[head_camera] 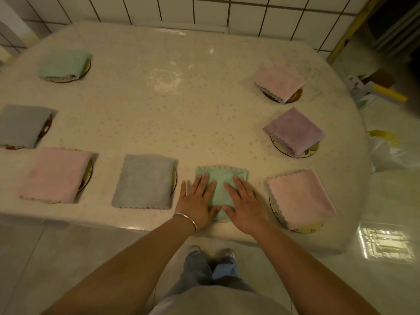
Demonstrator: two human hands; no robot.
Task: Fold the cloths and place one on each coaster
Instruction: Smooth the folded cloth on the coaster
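A folded green cloth (221,178) lies near the table's front edge. My left hand (196,198) presses flat on its left part, fingers straight. My right hand (244,202) presses flat on its right part. Whatever lies under this cloth is hidden. Around the table, folded cloths lie on round coasters: a pink one (300,196) at the right front, a purple one (294,131), a pink one (279,81), a green one (62,62) at the far left, a grey one (21,125), a pink one (54,175) and a grey one (144,180).
The table (159,114) has a pale flowered plastic cover and stands against a white tiled wall (181,10). Bags and boxes (372,92) stand on the floor at the right. A transparent plastic tray (384,244) lies on the floor by the table's right corner.
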